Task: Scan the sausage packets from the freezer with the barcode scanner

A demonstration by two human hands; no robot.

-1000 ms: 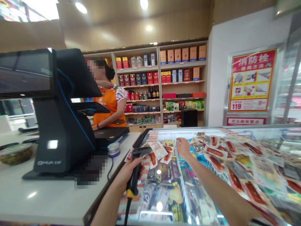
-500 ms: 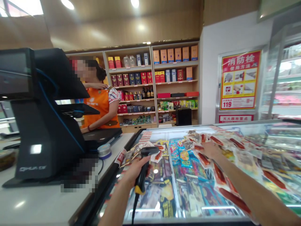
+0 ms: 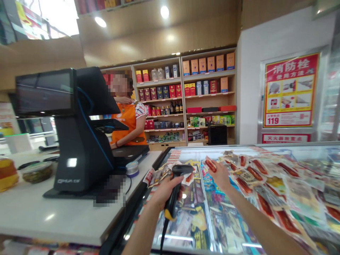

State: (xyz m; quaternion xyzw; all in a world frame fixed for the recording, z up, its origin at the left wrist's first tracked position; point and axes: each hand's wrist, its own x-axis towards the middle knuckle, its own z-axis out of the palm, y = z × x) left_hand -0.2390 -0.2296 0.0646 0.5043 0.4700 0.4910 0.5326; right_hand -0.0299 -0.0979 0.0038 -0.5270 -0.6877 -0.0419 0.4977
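Note:
My left hand (image 3: 165,192) is wrapped round the handle of a black and yellow barcode scanner (image 3: 182,169), its cord hanging down over the freezer glass. My right hand (image 3: 222,176) pinches a small clear packet with a red sausage (image 3: 210,164), raised above the glass to the right of the scanner's head. Beyond the scanner lies a small heap of snack packets (image 3: 162,173), partly covered by it. Many sealed sausage packets (image 3: 255,173) are spread over the glass to the right of my right hand.
A glass-topped freezer (image 3: 183,214) holds colourful packs under its lid. On the left, a white counter (image 3: 79,217) bears a black checkout terminal (image 3: 82,156) and a small round tin (image 3: 132,169). Behind it stands a person in an orange vest (image 3: 129,122). Stocked shelves (image 3: 209,73) line the back.
My right hand has moved left from the spread packets, now with a sausage packet in its fingers. The scanner stays in my left hand. The view has turned slightly left.

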